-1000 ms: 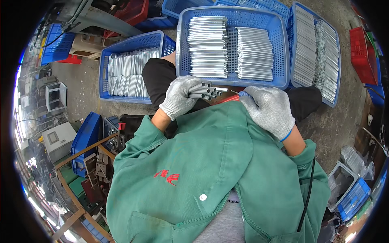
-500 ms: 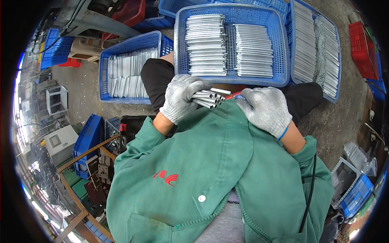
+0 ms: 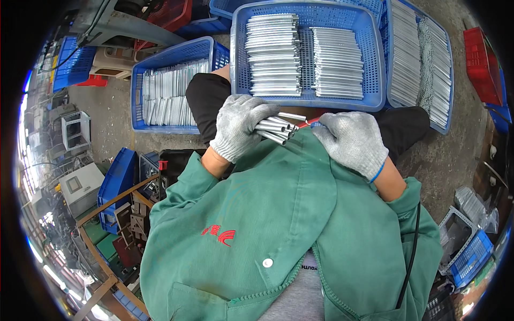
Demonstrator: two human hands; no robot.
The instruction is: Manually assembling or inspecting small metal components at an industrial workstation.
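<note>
In my left hand [image 3: 242, 125], wearing a grey knit glove, a bundle of short silver metal tubes [image 3: 276, 130] is gripped with the open ends pointing right. One tube sticks out farther than the others along the top. My gloved right hand [image 3: 350, 139] closes round a small blue-handled tool [image 3: 316, 124]; most of its handle is hidden in the fingers. The tool's thin bent metal tip is by the end of the protruding tube; whether it touches I cannot tell. Both hands are above my lap, in front of the green jacket [image 3: 257, 214].
Ahead stands a blue basket [image 3: 308, 101] with two stacks of silver tubes. Blue baskets of tubes flank it at left [image 3: 166, 130] and right [image 3: 393, 85]. A red crate [image 3: 482, 67] is at far right. A grey metal machine frame [image 3: 131, 27] rises at upper left.
My right hand has stayed close to the tubes, and the tool's bent tip now shows by the protruding tube's end. The left hand keeps its grip on the bundle. The view has shifted slightly.
</note>
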